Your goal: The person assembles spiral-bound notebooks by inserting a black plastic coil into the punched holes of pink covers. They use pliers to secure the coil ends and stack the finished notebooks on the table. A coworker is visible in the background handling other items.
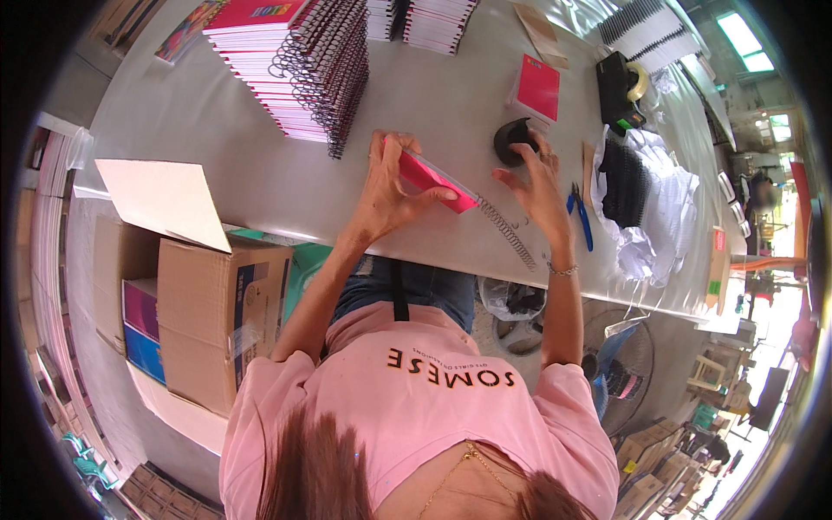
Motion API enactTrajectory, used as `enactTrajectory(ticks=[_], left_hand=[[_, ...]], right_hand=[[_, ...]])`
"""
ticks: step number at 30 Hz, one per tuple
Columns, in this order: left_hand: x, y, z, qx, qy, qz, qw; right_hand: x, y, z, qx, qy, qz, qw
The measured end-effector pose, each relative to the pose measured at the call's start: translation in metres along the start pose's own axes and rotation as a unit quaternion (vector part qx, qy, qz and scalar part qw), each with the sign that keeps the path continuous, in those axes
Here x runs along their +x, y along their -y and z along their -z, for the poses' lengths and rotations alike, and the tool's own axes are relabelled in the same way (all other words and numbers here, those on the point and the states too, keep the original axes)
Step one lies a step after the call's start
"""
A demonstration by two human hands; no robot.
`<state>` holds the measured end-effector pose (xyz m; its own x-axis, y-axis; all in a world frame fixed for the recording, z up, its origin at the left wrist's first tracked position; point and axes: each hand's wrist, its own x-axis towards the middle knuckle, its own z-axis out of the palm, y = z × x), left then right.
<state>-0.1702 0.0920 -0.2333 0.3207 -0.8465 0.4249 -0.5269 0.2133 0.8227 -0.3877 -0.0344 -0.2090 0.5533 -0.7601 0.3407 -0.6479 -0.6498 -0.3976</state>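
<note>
Pale grey, smooth table [433, 95]; far left, stacked red-covered spiral notebooks [270, 80]. Near centre, slim bright-pink pad [422, 174] pinched between thumb and fingers of left hand [386, 189], dark wire coil [505, 230] trailing rightward. Right hand [541, 180]: fingers curved, parted, beside black rounded object [511, 134]; grip cannot be told.

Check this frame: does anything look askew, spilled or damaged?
The wire coil juts far beyond the pink notebook in the left hand, as if only partly threaded. I see no clear damage.
</note>
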Motion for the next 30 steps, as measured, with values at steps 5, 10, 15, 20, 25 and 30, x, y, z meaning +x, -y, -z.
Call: enactTrajectory(ticks=[5,10,15,20,25,30], left_hand=[[-0.001,0.002,0.005,0.001,-0.003,-0.029,1.0],[-0.003,0.007,0.004,-0.018,-0.01,-0.032,0.999],[-0.001,0.005,0.002,-0.032,0.002,-0.035,0.999],[0.0,0.006,0.0,-0.036,0.012,-0.041,0.998],[0.002,0.008,-0.002,-0.031,0.007,-0.062,0.998],[0.002,0.005,-0.002,-0.02,0.029,-0.058,0.998]], right_hand=[[-0.009,-0.02,-0.009,0.198,0.026,-0.047,0.979],[-0.027,-0.007,0.028,0.72,0.164,-0.148,0.658],[-0.037,-0.013,0.031,0.661,0.292,0.005,0.692],[-0.026,-0.001,0.037,0.577,0.321,-0.012,0.75],[-0.017,0.024,0.037,0.388,0.291,-0.159,0.86],[-0.025,0.03,0.039,0.153,0.171,-0.107,0.967]])
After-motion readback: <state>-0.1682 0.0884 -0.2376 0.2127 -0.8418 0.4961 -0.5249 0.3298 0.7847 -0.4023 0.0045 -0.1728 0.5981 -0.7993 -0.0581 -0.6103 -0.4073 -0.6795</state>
